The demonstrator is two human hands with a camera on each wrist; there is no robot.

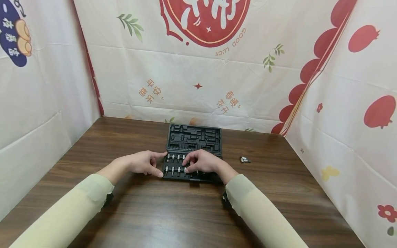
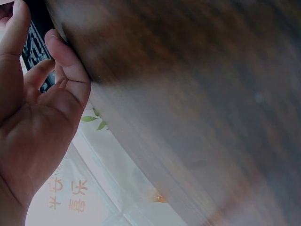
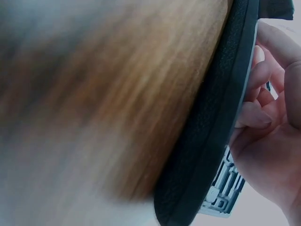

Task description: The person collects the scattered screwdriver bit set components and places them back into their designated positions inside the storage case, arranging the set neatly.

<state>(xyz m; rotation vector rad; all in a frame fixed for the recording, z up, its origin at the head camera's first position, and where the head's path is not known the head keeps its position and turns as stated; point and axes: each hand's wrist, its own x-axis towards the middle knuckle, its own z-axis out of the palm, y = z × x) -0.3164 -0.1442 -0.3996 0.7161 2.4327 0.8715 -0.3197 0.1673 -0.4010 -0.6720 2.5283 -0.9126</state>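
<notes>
A black plastic tool case (image 1: pixel 194 151) lies open on the table, its lid raised at the back. Two rows of small silver bit sockets (image 1: pixel 173 169) stand in its lower half. My left hand (image 1: pixel 144 162) is at the case's left end, index finger at the hinge side and thumb at the front corner, both fairly straight. Over the tray, my right hand (image 1: pixel 203 162) has thumb and index finger at a bit socket (image 1: pixel 185 169) in the front row, pinching it. That hand hides the tray's right part. In the right wrist view its fingers (image 3: pixel 258 75) are curled above the case edge.
A few loose silver and black bit sockets (image 1: pixel 245 159) lie on the brown wooden table (image 1: pixel 149 210), right of the case. Printed cloth (image 1: pixel 198 69) hangs behind the table and along both sides.
</notes>
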